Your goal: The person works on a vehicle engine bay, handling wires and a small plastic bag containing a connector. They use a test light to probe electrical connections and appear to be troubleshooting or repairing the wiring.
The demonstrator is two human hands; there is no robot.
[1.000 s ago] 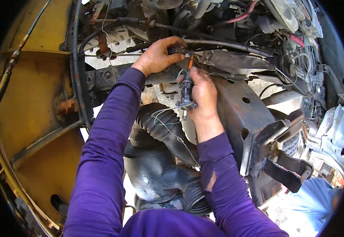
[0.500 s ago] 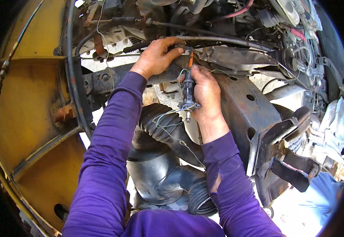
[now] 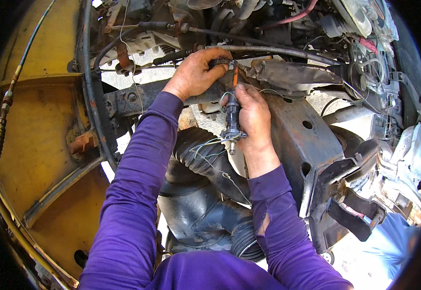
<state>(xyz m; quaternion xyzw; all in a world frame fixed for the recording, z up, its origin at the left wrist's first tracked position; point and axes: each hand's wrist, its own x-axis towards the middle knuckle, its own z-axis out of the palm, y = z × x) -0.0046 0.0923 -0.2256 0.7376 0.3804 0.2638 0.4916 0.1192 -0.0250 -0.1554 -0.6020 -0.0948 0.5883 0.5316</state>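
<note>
Head: left hand (image 3: pixel 193 75) grips dark piece (image 3: pixel 223 62), right hand (image 3: pixel 254 113) black device (image 3: pixel 232 115); yellow panel (image 3: pixel 38 118) leftward.

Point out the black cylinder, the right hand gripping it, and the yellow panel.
Black cylinder (image 3: pixel 232 117): head view, middle of its body.
Right hand (image 3: pixel 255 119): head view, back of the hand.
Yellow panel (image 3: pixel 38 128): head view, flat face between its upper ledge and slanting rib.
</note>
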